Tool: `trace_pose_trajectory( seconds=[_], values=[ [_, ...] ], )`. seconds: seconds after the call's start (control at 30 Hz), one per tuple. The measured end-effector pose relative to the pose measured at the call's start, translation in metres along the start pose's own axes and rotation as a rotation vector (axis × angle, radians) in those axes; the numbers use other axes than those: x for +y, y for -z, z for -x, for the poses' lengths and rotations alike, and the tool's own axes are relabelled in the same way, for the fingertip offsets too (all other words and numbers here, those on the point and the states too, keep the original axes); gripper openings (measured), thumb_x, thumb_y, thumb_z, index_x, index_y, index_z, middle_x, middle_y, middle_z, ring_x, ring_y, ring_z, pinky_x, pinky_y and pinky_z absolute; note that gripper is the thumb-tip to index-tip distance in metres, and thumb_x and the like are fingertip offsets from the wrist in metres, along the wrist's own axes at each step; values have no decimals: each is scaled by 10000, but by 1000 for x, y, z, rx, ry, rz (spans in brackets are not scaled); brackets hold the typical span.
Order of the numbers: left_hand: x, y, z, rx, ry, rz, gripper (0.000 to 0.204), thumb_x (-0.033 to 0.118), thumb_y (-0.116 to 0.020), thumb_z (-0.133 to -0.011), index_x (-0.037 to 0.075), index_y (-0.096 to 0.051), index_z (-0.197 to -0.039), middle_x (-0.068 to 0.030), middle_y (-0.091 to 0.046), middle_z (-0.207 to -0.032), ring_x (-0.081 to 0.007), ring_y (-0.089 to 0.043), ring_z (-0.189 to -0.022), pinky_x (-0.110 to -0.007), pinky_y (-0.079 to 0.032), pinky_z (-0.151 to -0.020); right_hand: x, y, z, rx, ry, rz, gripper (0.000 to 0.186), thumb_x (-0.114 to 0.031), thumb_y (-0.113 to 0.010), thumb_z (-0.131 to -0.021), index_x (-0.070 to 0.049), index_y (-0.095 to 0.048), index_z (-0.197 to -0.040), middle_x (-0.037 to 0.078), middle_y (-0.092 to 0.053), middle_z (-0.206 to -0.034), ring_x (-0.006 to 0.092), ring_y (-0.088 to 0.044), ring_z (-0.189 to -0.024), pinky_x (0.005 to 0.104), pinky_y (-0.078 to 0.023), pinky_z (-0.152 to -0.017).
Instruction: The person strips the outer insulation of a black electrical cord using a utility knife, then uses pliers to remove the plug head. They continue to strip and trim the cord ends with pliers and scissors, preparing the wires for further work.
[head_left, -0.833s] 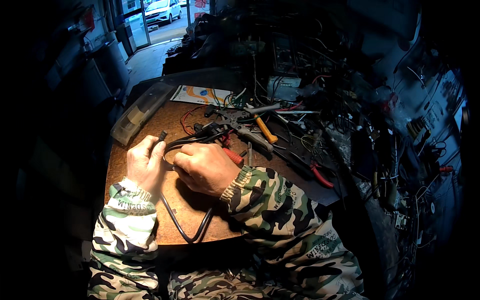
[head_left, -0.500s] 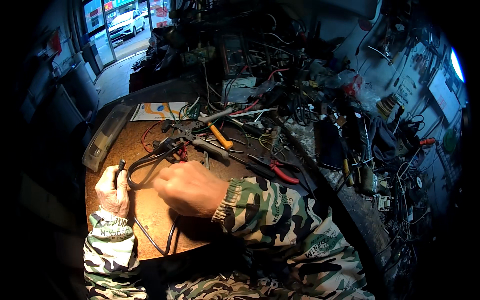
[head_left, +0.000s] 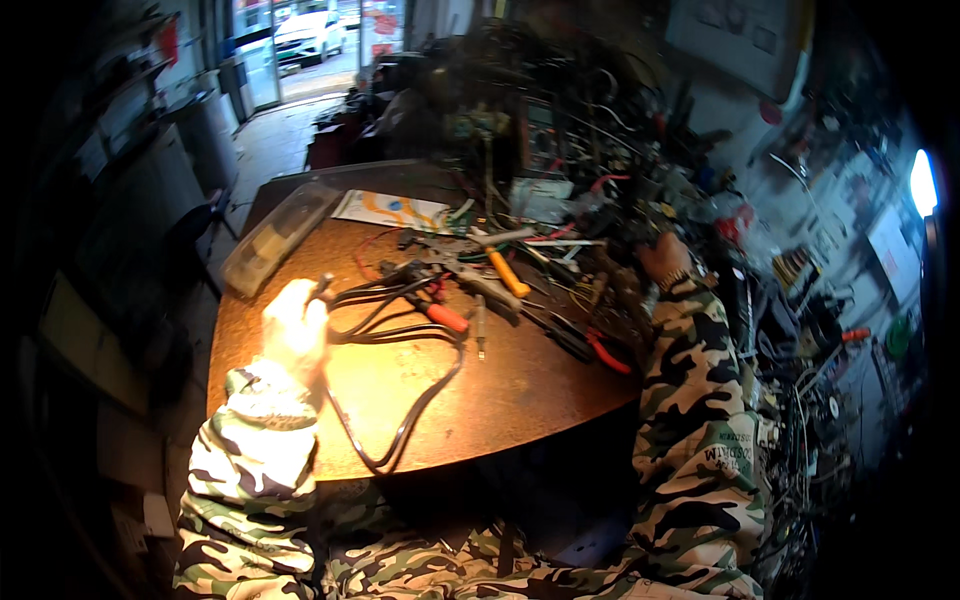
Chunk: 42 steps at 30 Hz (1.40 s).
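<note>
My left hand [head_left: 294, 326], over the left side of the wooden table, is closed on the end of a black cable [head_left: 378, 464]. The cable loops across the brightly lit tabletop. Far to the right, my right hand [head_left: 667, 258] reaches into clutter beyond the table; its fingers are hidden, so any hold cannot be made out. Between the hands lie a tool with an orange-red handle [head_left: 447, 317], a tool with a yellow handle [head_left: 509, 274], a grey-handled plier-like tool [head_left: 492, 297] and red-handled pliers [head_left: 607, 353].
A clear plastic box [head_left: 280, 240] and a white printed packet [head_left: 390, 211] lie at the table's back left. A multimeter [head_left: 540, 137] stands behind the tools amid tangled wires. Dense clutter and hanging cables line the right side. The table's front edge [head_left: 500, 456] curves before me.
My right hand has left the cable area and moved right and away into the clutter, uncovering the orange-red handle. My left hand still holds the cable. The head view has shifted.
</note>
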<state>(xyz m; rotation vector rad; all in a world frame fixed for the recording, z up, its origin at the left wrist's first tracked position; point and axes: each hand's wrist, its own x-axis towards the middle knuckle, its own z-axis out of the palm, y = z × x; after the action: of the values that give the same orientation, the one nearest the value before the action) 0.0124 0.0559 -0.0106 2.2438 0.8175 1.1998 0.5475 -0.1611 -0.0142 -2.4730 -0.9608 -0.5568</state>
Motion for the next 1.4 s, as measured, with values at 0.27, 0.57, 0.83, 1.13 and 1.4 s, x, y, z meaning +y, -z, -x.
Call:
trace_pose_trajectory(
  seconds=[0.27, 0.57, 0.83, 1.13, 1.4],
  values=[
    [1, 9, -8, -114, 299, 360, 248, 182, -482, -983, 21, -640, -1086, -83, -661, -838, -161, -591, -679, -326, -495, -639, 30, -9, -9, -34, -150, -149, 466, -256, -756, -720, 1, -681, -1102, 223, -715, -1001, 334, -696, -953, 422, -551, -827],
    [3, 18, -4, -174, 400, 957, 324, 242, -584, -1009, -22, -599, -1196, -7, -596, -801, -27, -439, -560, -174, -345, -507, -128, 45, 63, 212, 155, -945, 298, 9, -699, -829, 12, -596, -1109, 94, -687, -1033, 180, -658, -861, 322, -543, -750],
    [-12, 34, -8, -83, 493, 1049, 275, 176, -496, -990, -22, -599, -1151, 25, -529, -707, -23, -391, -501, -190, -293, -438, -335, 47, 135, 187, 608, -715, 463, -278, -801, -781, 57, -585, -1017, 197, -604, -897, 321, -630, -786, 415, -514, -655],
    [-1, 23, -2, -84, 543, 1033, 238, 132, -500, -961, -4, -613, -1121, 5, -553, -767, -30, -419, -534, -198, -318, -459, -362, 12, 162, 177, 813, -362, 587, -228, -846, -641, 75, -562, -1055, 183, -509, -921, 325, -520, -857, 437, -435, -743],
    [8, 16, 0, -165, 526, 827, 217, 176, -533, -930, -7, -613, -845, 9, -527, -640, -50, -429, -522, -231, -342, -475, -354, 15, 164, 99, 776, -347, 535, -185, -832, -641, 52, -557, -1034, 186, -507, -924, 342, -540, -869, 437, -459, -756]
  ],
)
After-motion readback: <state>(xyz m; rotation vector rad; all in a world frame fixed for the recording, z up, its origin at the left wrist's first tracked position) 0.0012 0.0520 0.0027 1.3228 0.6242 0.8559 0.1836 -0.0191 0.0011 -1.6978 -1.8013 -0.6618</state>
